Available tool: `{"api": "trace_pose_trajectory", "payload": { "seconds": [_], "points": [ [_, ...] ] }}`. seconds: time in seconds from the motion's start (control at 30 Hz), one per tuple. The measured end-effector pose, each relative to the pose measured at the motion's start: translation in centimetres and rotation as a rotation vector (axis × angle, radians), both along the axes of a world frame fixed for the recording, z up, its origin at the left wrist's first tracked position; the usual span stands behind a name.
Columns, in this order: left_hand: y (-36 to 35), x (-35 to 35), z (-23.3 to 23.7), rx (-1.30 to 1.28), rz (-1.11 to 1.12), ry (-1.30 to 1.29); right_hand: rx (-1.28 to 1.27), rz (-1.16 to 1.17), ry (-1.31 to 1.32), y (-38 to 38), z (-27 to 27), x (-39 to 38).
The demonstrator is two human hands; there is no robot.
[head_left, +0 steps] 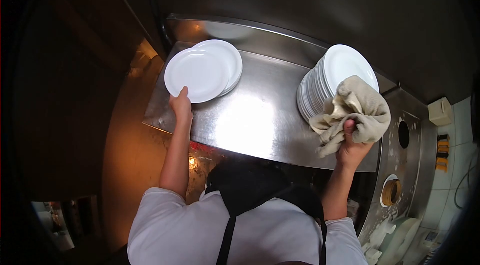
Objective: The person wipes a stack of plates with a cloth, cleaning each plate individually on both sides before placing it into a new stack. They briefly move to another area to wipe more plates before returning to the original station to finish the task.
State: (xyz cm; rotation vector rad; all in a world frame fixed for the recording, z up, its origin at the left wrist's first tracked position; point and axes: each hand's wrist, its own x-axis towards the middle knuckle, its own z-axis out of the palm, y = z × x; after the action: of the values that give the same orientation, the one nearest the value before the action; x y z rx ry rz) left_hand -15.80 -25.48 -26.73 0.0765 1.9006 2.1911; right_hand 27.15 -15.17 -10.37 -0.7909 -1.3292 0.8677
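Note:
My left hand grips the near rim of a white plate, which lies on top of a small stack of white plates at the far left of the steel counter. My right hand is closed on a crumpled beige cloth. The cloth rests against a tall stack of white plates on the right side of the counter.
The steel counter has a raised back edge against a dark wall. To the right a steel surface has round holes and a ring. White tiles lie at the far right. A glowing orange area lies left of the counter.

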Motion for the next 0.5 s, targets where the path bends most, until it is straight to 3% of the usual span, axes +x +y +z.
{"api": "trace_pose_trajectory", "payload": {
  "seconds": [0.17,0.3,0.37,0.43,0.5],
  "points": [
    [2.8,1.0,-0.7,-0.114,0.074,0.079,0.014,-0.085,0.085,0.5,0.6,3.1],
    [4.5,1.5,-1.2,-0.527,0.136,0.089,0.049,-0.107,0.158,1.6,1.1,6.4],
    [5.5,3.2,1.4,-0.776,0.166,0.048,0.051,-0.137,0.174,2.4,1.6,7.3],
    [5.6,2.4,0.1,-0.856,0.229,0.090,0.084,-0.173,0.166,3.4,2.2,8.6],
    [6.5,3.9,0.0,-0.847,0.253,0.244,0.170,-0.274,-0.031,5.1,3.2,9.6]
  ]
}}
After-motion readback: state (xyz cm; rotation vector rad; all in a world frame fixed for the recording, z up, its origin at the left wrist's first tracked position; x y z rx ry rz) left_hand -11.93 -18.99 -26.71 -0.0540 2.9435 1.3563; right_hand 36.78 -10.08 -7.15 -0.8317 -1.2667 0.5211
